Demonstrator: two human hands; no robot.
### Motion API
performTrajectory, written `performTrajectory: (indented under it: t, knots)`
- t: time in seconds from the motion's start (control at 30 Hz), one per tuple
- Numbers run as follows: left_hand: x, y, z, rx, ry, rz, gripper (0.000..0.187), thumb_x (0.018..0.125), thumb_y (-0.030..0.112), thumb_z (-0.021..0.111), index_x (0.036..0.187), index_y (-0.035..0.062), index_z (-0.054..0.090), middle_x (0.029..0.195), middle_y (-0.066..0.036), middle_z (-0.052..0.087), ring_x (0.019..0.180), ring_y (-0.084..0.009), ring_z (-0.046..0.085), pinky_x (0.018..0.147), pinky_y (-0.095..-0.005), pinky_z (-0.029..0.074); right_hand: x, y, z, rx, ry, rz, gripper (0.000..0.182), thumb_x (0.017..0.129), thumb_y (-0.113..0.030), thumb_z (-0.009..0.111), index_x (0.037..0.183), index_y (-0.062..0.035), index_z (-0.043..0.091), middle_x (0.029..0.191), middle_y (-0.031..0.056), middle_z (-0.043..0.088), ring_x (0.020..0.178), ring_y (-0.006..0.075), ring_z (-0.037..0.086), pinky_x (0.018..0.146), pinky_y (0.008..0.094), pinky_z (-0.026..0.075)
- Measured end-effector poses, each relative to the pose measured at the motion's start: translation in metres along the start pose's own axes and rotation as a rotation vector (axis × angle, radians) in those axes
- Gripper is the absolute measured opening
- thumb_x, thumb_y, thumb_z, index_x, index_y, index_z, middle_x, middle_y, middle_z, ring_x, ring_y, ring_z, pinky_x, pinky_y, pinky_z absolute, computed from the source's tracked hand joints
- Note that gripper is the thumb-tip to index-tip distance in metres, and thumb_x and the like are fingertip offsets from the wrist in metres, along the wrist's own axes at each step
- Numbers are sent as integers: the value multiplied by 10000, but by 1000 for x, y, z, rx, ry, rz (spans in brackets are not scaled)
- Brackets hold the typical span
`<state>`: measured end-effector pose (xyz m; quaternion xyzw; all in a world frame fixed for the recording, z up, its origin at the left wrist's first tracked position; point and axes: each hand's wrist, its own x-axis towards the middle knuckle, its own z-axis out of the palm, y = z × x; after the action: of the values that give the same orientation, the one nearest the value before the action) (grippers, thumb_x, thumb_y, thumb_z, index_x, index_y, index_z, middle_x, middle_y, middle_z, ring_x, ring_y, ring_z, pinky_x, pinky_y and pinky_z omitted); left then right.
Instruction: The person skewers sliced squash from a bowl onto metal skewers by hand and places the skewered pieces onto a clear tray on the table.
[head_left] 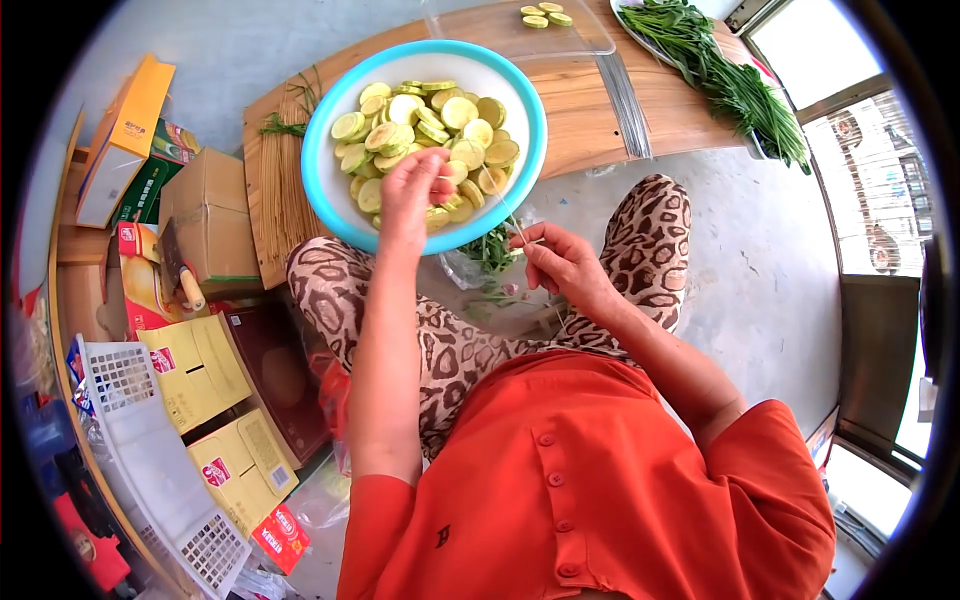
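A white basin with a turquoise rim (536, 120) holds a heap of round green-edged squash slices (460, 112). Over the near part of this heap is my left hand (415, 195), its thumb and fingers pinched together. What lies between those fingertips is hard to make out. To the right of the basin, above my knees, my right hand (562, 264) has its fingers closed around a thin skewer (517, 230), whose upper end points toward the basin. A bundle of thin wooden skewers (275, 195) lies left of the basin.
Thin metal skewers (624, 105) lie on the wooden table (570, 125). Behind are a clear tray (475, 25) with several slices and a plate of long green leaves (745, 95). A wooden-handled knife (190, 288), cartons (210, 215) and a white plastic basket (150, 440) stand left.
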<state>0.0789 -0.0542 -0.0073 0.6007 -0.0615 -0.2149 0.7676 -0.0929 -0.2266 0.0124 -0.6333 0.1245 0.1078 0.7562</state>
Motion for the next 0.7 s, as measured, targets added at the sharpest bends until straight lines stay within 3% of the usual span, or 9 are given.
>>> performTrajectory:
  t: [0.2,0.27,0.37,0.53,0.63,0.7]
  knots:
    - [31,63,-44,240,120,161,212,929,204,561,1049,45,633,857,-33,636,678,-86,578,624,-225,481,-9,3,-15,18,54,-14,168,966,-162,493,1042,-36,574,605,12,563,485,42,428,451,188,324]
    - [41,73,-49,298,178,183,172,909,140,567,1012,28,646,823,-40,643,651,-92,591,567,-211,468,-10,3,-16,-15,83,-8,166,964,-163,498,1034,-34,575,603,11,557,481,40,414,450,187,321]
    - [69,57,-73,835,223,307,275,843,201,636,1081,65,643,913,-94,685,798,-172,646,706,-303,499,-13,8,-16,13,79,-29,164,963,-154,496,1032,-30,578,606,7,554,483,36,410,449,183,319]
    - [75,30,-73,1163,167,261,321,821,245,644,1090,71,638,1010,-154,656,942,-296,627,822,-374,478,-22,7,-16,5,70,-24,159,961,-137,488,1033,-29,580,607,3,552,487,34,415,449,181,322]
    - [64,32,-46,1255,245,671,243,821,196,643,1036,81,647,973,-128,625,925,-325,603,797,-409,479,-23,8,-18,-19,100,-15,156,960,-131,485,1038,-33,579,606,-1,548,488,32,419,448,179,322]
    - [56,29,-28,1249,127,654,215,821,182,643,1014,86,648,956,-114,625,910,-316,604,780,-403,482,-27,9,-19,-9,121,-9,169,961,-156,485,1037,-42,584,610,-10,535,492,32,398,463,175,324]
